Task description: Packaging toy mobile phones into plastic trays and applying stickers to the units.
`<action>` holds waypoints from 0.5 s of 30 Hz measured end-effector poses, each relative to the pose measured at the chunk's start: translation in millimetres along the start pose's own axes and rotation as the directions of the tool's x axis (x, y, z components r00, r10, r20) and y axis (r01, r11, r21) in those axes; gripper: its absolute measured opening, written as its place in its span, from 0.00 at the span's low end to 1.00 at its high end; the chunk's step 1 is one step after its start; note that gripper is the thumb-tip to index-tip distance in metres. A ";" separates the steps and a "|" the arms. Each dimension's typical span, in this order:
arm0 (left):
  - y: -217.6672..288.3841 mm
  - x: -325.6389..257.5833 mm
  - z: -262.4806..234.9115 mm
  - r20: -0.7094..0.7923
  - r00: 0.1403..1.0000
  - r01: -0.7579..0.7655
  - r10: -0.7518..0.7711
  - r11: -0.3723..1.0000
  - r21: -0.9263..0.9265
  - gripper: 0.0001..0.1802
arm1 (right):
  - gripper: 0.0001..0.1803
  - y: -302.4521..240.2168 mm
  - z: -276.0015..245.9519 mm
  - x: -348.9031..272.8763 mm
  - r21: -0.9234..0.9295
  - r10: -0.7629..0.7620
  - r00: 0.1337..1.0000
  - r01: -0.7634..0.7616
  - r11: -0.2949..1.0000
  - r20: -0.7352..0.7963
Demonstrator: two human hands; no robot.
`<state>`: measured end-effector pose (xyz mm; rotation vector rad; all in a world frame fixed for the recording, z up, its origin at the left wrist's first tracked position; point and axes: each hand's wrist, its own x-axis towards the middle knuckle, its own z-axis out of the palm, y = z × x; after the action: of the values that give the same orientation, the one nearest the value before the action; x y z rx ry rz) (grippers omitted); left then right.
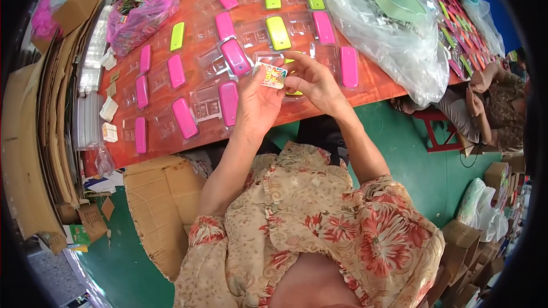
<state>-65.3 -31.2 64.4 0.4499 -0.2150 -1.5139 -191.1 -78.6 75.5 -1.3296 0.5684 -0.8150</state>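
Observation:
Above the table's near edge, my left hand (258,102) grips a small, square, colourfully printed card (272,77) between thumb and fingers. My right hand (319,84) pinches the same card at its right edge, its fingers curled over the top. A clear plastic edge shows just behind the card; whether it belongs to what I hold I cannot tell. Around my hands, pink toy phones (236,57) and lime ones (278,32) lie in clear plastic blister trays (205,102). One lime phone is partly hidden behind my right hand.
The red-covered table (128,157) carries rows of trays. At its left stand stacked clear trays (88,117) and small card stacks (108,108). A pink bag (140,14) lies far left; a clear bag with a green basin (398,1) lies far right. Another person (491,102) sits at right.

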 end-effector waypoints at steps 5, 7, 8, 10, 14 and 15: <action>-10.7 1.4 -10.2 -0.013 1.000 -0.016 0.017 0.997 0.081 0.11 | 0.14 10.9 6.2 -11.0 -0.044 -0.002 0.994 -0.003 0.999 -0.109; -12.9 4.0 -21.2 -0.037 0.999 0.025 -0.021 0.994 0.102 0.12 | 0.13 18.6 3.0 -11.1 -0.139 0.025 0.994 -0.040 0.990 -0.108; -13.4 3.9 -24.9 -0.069 0.996 0.066 -0.058 0.990 0.122 0.12 | 0.13 20.3 2.7 -12.8 -0.111 0.049 0.993 -0.061 0.992 -0.110; -15.0 2.3 -28.1 -0.089 0.994 0.081 -0.068 0.984 0.158 0.14 | 0.08 30.0 1.5 -12.6 -0.066 0.090 0.988 -0.099 0.993 -0.123; -20.6 -0.5 -17.0 -0.038 0.982 0.190 -0.187 0.968 0.164 0.18 | 0.07 27.4 -8.1 -14.6 -0.108 0.161 0.952 -0.195 0.975 -0.262; -21.9 1.6 -19.5 -0.024 0.979 0.201 -0.200 0.966 0.163 0.18 | 0.07 24.4 -9.1 -16.8 -0.115 0.154 0.948 -0.192 0.974 -0.279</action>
<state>-77.2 -29.7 37.6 0.6241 -0.2977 -1.6998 -203.8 -70.1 48.5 -1.2838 0.9601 -0.8259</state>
